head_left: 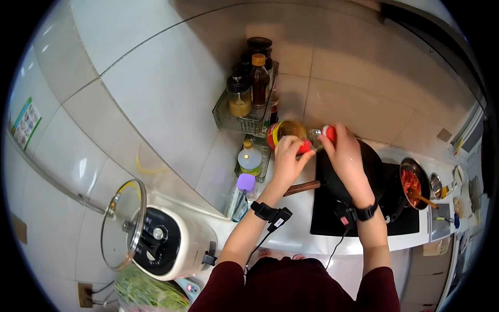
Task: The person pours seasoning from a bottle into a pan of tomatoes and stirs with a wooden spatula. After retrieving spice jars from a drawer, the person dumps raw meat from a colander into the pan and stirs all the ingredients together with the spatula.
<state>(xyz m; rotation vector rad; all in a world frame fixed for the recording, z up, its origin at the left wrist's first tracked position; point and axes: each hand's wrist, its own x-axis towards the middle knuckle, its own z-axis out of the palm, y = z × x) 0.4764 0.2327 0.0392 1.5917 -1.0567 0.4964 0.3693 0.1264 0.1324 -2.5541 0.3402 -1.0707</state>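
My left hand is closed on a small red thing, which looks like a cap. Right beside it, my right hand is closed around a small glass jar with a red lid. Just behind both hands stands a larger jar with a yellow and red label. Below my right hand lies a dark pan on the black hob, its wooden handle pointing left.
A rack of sauce bottles hangs in the corner. Red food fills a second pan at the right. On the left are a cream-coloured appliance, a glass lid and leafy greens.
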